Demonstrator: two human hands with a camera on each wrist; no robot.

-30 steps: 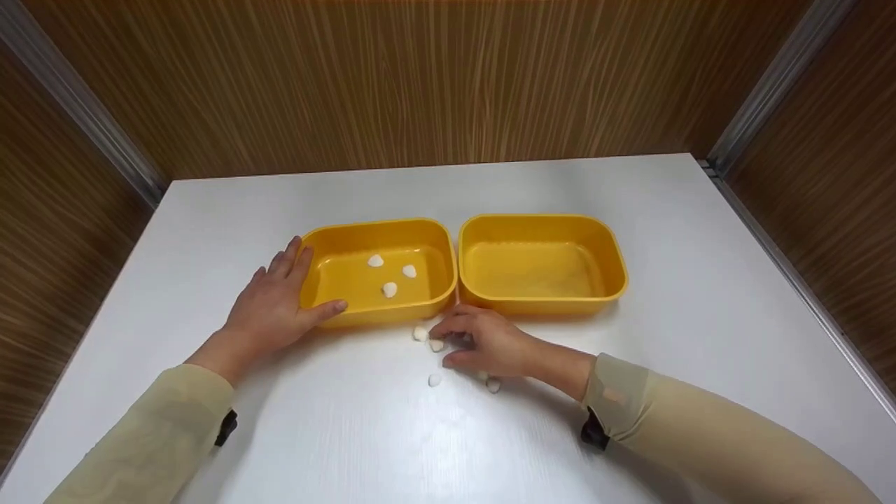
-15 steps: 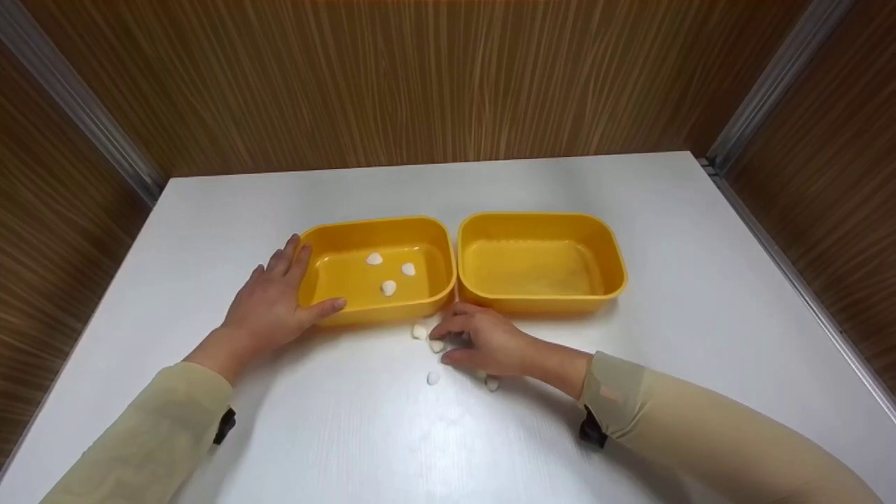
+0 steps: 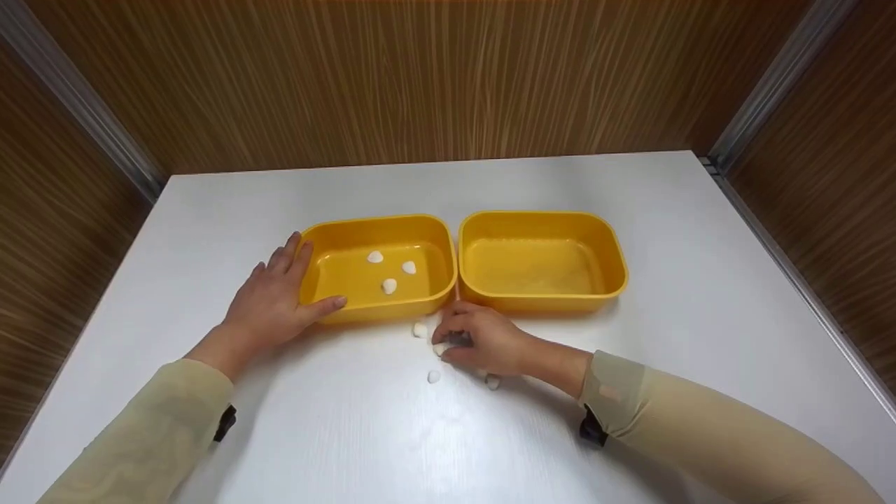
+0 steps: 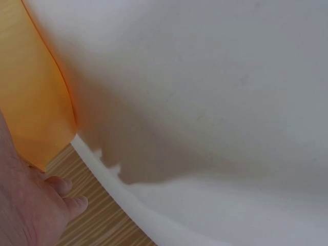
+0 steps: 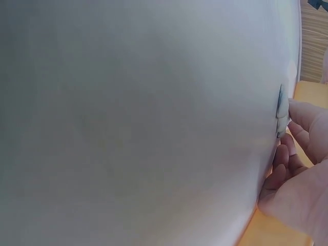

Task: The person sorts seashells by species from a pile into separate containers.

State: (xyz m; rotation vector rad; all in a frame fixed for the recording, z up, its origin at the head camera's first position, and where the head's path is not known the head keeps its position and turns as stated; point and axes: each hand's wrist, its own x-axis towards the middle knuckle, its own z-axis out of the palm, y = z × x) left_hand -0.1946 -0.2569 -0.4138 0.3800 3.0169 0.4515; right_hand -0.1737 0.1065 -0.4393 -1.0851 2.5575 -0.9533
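Observation:
My left hand [image 3: 269, 308] rests on the left yellow bin [image 3: 381, 309] at its near left corner, fingers extended along the side, thumb over the front rim. In that bin lie three small white shell-like pieces [image 3: 389, 286]. Just in front of the gap between the bins, my right hand [image 3: 490, 341] pinches another white shell-like piece [image 3: 441, 348] between thumb and fingers, at table level. A loose piece [image 3: 420, 330] lies left of those fingertips. In the right wrist view, white pieces [image 5: 282, 108] show by the fingertips, partly hidden.
The right yellow bin [image 3: 542, 305] stands beside the left one, with no pieces visible in it. More white pieces lie on the white table [image 3: 336, 434], one nearer [image 3: 433, 376] and one under the right wrist [image 3: 493, 382]. Wood-grain panels [image 3: 420, 84] enclose the back and sides.
My right thumb and fingers have closed on the piece that lay between them, and it has shifted slightly nearer. The left hand and both bins stay in place.

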